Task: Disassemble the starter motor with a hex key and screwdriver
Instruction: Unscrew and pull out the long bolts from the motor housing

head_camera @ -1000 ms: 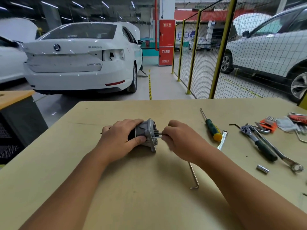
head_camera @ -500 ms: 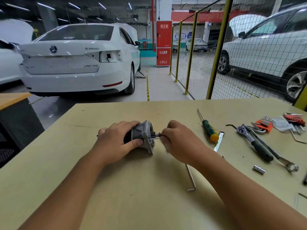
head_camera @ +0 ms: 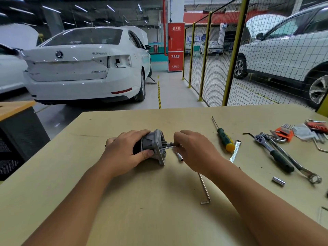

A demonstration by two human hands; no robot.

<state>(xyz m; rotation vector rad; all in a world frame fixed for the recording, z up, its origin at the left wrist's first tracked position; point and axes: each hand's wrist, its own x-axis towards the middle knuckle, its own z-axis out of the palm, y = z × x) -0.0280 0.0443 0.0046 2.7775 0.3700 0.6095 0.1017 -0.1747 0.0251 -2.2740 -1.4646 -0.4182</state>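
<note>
Two bare hands meet over the starter motor, which lies on its side near the middle of the wooden table, its flanged end turned to our right. Our left hand wraps around the dark body of the motor, fingers over the top and thumb pressed against the near side. Our right hand has its fingers curled at the flange, pinching a thin metal bolt that sticks out of the housing. A second small metal piece lies on the table just below that hand. A long hex key rests flat under our right forearm. Further right lie a green-handled screwdriver, a ratchet wrench, a combination spanner, a small socket and an orange hex key set. Beyond the table stands a white car
</note>
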